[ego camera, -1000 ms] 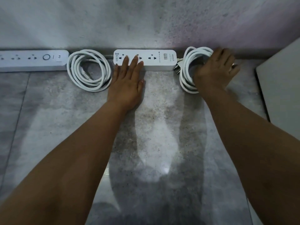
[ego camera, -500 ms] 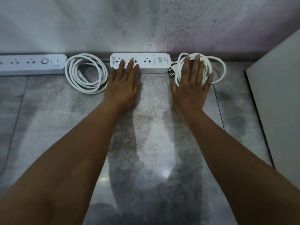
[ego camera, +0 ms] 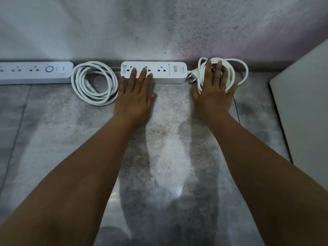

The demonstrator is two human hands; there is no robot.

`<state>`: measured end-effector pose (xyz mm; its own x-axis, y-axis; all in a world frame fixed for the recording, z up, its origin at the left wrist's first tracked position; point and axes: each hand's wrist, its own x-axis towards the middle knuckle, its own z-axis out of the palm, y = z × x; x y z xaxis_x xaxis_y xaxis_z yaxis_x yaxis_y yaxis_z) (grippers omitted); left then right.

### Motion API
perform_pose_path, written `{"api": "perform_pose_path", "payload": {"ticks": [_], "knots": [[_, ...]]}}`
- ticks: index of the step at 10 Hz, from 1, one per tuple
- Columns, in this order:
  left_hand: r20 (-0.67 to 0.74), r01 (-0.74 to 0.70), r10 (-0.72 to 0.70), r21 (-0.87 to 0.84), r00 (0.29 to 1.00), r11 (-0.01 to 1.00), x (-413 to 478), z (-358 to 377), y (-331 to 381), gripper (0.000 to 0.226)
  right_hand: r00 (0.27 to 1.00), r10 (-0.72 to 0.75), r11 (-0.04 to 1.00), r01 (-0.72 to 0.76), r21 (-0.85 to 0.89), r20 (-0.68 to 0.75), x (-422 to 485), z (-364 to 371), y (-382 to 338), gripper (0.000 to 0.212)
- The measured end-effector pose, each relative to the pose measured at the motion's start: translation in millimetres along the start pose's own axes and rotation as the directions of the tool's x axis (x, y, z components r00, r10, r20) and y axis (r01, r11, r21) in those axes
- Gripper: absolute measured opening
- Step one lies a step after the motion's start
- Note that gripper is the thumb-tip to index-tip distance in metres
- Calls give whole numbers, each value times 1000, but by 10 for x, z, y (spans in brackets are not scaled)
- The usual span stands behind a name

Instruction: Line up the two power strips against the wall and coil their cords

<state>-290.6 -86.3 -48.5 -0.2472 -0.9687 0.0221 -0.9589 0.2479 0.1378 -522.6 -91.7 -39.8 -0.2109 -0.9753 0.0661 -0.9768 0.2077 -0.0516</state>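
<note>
Right hand (ego camera: 214, 94) has gone from cupping the right coil (ego camera: 238, 68) to pressing it flat, fingers straight, gripping nothing. Left hand (ego camera: 135, 96) stays flat, fingertips on the right strip (ego camera: 168, 72) against the wall (ego camera: 159, 29) (left strip (ego camera: 35, 72) and left coil (ego camera: 94, 82) already set). Task looks nearly done.

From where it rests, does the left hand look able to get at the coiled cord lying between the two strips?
Probably yes: the left hand rests flat on one strip, and that coil lies right beside its little finger, with nothing between them.
</note>
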Motion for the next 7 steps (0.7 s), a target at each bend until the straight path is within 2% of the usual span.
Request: {"api": "perform_pose_path", "payload": {"ticks": [1,2,4,7], "knots": [[-6,-4,4,-10,1000,1000,-17,-1,-1,63,1000,8,1000,-8,17,23,0,13,-27,91],[18,6,-6,4,1000,1000,-10,-1,10,64,1000,8,1000,-8,30,26,23,-13,-20,92],[46,-19,15,85,999,996,-22,-54,8,68,1000,-18,1000,18,5,-7,-26,-131,24,78],[84,-2,-7,113,996,994,35,-207,70,72,997,-21,998,25,50,-77,-200,-336,24,78]]}}
